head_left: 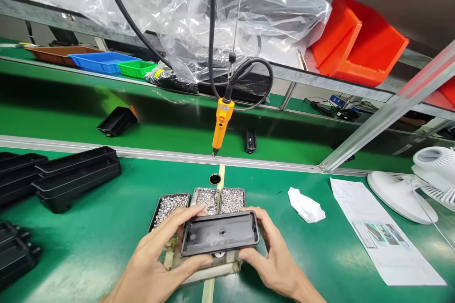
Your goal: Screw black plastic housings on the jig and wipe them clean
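Note:
A black rectangular plastic housing (234, 236), its hollow side facing me and a small hole in its floor, is held between my two hands. My left hand (156, 255) grips its left end, thumb along the lower edge and fingers over the top. At the right end, my right hand (272, 258) holds it the same way. Beneath the housing sits a worn fixture block (202, 272), mostly hidden. Right behind are small trays of metal parts: a left tray (167, 206), a middle tray (206, 199) and a right tray (232, 200).
An orange electric screwdriver (222, 123) hangs above the bench by a cable. Black housings (78, 175) are stacked at the left. To the right lie a crumpled white cloth (306, 206), a printed sheet (384, 236) and a white fan (401, 199). A red bin (359, 42) stands on the shelf.

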Demonstrator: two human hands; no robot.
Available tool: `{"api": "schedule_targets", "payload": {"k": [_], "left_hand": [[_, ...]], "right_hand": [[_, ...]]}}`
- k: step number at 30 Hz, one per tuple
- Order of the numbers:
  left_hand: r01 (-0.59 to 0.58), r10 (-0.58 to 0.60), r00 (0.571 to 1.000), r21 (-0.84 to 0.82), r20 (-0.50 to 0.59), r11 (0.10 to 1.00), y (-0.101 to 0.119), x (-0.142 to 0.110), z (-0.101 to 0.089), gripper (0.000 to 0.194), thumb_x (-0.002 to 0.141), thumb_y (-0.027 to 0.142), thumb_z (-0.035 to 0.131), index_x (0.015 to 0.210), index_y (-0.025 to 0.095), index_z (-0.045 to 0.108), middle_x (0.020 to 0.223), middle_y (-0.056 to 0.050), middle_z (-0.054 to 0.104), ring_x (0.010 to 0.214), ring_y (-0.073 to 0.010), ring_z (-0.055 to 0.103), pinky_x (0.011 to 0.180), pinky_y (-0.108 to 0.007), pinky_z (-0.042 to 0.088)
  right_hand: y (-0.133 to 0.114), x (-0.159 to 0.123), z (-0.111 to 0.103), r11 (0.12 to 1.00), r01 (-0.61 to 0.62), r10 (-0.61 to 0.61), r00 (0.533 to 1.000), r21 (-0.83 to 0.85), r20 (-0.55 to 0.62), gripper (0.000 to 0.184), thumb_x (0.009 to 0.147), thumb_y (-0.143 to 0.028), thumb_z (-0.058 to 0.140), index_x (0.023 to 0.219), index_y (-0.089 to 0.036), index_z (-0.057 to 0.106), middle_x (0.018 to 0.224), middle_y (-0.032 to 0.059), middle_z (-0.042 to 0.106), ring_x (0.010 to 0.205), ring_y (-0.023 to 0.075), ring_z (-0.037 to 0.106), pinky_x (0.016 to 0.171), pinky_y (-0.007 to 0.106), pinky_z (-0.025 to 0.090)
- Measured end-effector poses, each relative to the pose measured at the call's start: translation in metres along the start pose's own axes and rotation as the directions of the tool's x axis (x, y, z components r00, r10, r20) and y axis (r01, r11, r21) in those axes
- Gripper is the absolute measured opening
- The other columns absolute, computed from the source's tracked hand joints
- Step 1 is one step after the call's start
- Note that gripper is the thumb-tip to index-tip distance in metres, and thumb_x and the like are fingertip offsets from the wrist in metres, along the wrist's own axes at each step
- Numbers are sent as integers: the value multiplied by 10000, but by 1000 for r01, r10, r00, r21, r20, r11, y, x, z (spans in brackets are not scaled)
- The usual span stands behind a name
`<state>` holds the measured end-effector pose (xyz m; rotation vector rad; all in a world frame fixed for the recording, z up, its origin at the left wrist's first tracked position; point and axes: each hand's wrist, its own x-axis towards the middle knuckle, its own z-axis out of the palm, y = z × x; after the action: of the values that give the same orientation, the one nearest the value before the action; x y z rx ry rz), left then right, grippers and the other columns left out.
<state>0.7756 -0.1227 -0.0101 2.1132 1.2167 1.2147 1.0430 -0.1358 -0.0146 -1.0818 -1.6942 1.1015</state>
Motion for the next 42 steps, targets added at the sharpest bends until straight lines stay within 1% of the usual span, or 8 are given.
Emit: {"api": "schedule_targets", "payload": {"k": [4, 9, 12, 19, 26, 31, 35, 42], "left_hand": [[-79, 79, 997, 20, 13, 997, -3, -4, 7, 480, 873, 450, 790, 1297, 315, 609, 1178, -5, 716, 1070, -191, 698, 923, -219, 584], [-140, 140, 989, -5, 52, 990, -8, -12, 11, 518, 886, 374, 796, 1350, 278, 585, 1180, -56, 697, 1048, -227, 684, 892, -293, 597], [-134, 134, 988, -4, 81, 991, -12, -17, 12, 548, 890, 360, 791, 1383, 292, 562, 1188, -65, 690, 1054, -245, 673, 890, -328, 597], [-133, 126, 981, 35, 149, 991, -18, -22, 13, 581, 910, 328, 755, 1442, 280, 526, 1226, -94, 669, 1111, -267, 654, 900, -343, 606], [-156, 125, 967, 130, 222, 979, -17, -23, 10, 561, 943, 416, 705, 1453, 269, 522, 1281, -113, 658, 1213, -283, 641, 989, -345, 581], [-199, 169, 964, 131, 205, 971, -17, -19, 11, 575, 952, 459, 657, 1480, 293, 503, 1299, -89, 685, 1135, -304, 693, 998, -407, 585], [-236, 214, 963, 133, 165, 962, -17, -14, 13, 529, 929, 388, 686, 1431, 288, 553, 1249, -68, 713, 1078, -282, 721, 948, -384, 616], [-254, 232, 951, 89, 205, 963, -19, -16, 16, 509, 944, 349, 705, 1395, 181, 541, 1268, -88, 698, 1217, -253, 648, 1029, -364, 563]], "right_hand": [[19, -15, -4, 987, -23, 37, 996, -157, 84, 727, 985, -405, 652, 1585, -292, 255, 1591, 103, 371, 1459, 294, 367, 1227, 493, 316], [33, -27, -6, 941, 59, -25, 994, -334, 106, 755, 1010, -406, 628, 1617, -273, 199, 1569, 120, 421, 1450, 310, 401, 1190, 483, 399], [33, -27, -8, 897, 146, -84, 983, -418, 162, 670, 1023, -382, 612, 1594, -294, 274, 1531, 100, 475, 1440, 295, 421, 1165, 448, 442], [25, -22, -13, 866, 205, -81, 958, -456, 277, 565, 1067, -297, 499, 1592, -260, 292, 1519, 123, 466, 1381, 270, 490, 1107, 405, 510], [29, -21, -14, 833, 253, -68, 929, -492, 363, 505, 1110, -306, 370, 1601, -299, 253, 1604, 110, 345, 1447, 264, 402, 1102, 433, 506], [35, -19, -10, 815, 322, -191, 934, -482, 302, 581, 1088, -525, 379, 1599, -290, 237, 1590, 139, 375, 1445, 267, 412, 1097, 446, 503], [39, -18, -6, 820, 338, -230, 934, -462, 274, 528, 1110, -502, 291, 1591, -287, 253, 1565, 142, 415, 1434, 258, 430, 1116, 487, 477], [39, -14, -6, 867, 344, -268, 932, -360, 245, 487, 1119, -448, 324, 1572, -269, 309, 1525, 152, 447, 1368, 274, 490, 1072, 494, 502]]}}
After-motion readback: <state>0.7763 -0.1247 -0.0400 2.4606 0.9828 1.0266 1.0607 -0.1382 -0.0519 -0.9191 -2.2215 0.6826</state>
